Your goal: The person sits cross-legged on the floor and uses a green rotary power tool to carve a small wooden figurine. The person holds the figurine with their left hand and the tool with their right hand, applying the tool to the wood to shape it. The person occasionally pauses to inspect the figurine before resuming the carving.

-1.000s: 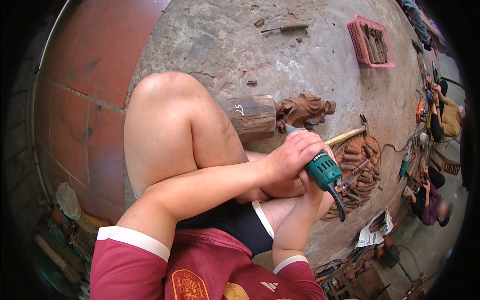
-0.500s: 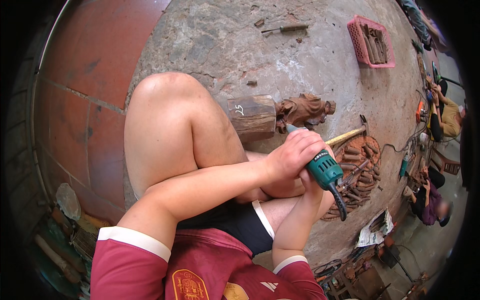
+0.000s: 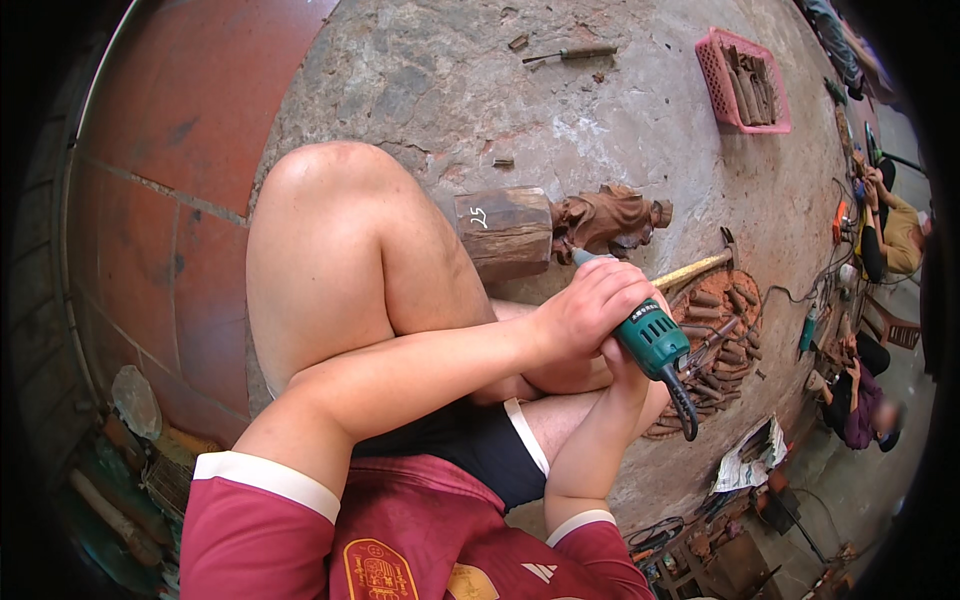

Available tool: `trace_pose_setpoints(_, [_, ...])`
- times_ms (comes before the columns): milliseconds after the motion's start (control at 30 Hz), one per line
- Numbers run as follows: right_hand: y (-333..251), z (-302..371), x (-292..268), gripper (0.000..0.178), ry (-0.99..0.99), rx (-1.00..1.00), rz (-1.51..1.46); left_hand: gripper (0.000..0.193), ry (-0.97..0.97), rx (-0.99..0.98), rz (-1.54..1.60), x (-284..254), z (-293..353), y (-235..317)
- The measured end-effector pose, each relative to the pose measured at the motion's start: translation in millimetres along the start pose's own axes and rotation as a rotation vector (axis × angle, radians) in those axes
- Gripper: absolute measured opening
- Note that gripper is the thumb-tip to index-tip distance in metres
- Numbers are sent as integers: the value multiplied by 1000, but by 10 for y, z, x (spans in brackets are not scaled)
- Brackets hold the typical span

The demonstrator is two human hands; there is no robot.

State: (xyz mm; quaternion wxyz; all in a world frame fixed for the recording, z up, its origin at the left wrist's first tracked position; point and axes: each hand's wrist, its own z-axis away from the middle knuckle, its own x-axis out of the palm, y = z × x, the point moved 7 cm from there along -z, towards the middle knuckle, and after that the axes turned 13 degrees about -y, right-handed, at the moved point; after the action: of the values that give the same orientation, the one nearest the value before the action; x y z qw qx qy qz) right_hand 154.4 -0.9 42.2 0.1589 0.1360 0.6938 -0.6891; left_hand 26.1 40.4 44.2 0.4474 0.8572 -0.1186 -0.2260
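A green corded rotary power tool (image 3: 652,335) lies slanted in both hands, its grey nose at the carved wooden figure (image 3: 605,218). My left hand (image 3: 592,308) has its fingers wrapped round the tool's front body. From below, my right hand (image 3: 622,362) also grips it; its fingers are mostly hidden behind the tool and the left hand. The dark brown figure lies on its side on the floor, joined to a squared wooden block (image 3: 503,228) with a white mark, next to my bent leg. Whether the tool's tip touches the wood cannot be made out.
Several chisels (image 3: 715,380) lie on a reddish mat to the right, beside a yellow-handled hammer (image 3: 695,268). A pink basket (image 3: 722,85) holds more tools at the far right. One chisel (image 3: 572,54) lies far ahead. Other people (image 3: 895,235) sit at the right among cables.
The power tool's rear body has turned slightly in my grip. My hands, the carved figure and the block stay in nearly the same place.
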Motion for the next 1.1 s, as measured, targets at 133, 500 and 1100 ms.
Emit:
trace_pose_setpoints(133, [121,72,-33,82,34,-2,-79,43,-24,-22,5,-1,-21,13])
trace_pose_setpoints(500, [60,40,-6,82,1,45,-124,44,-16,7,1,14,-27,-5])
trace_pose_setpoints(1100, [39,35,2,80,31,45,-172,44,-22,19,0,10,-54,1])
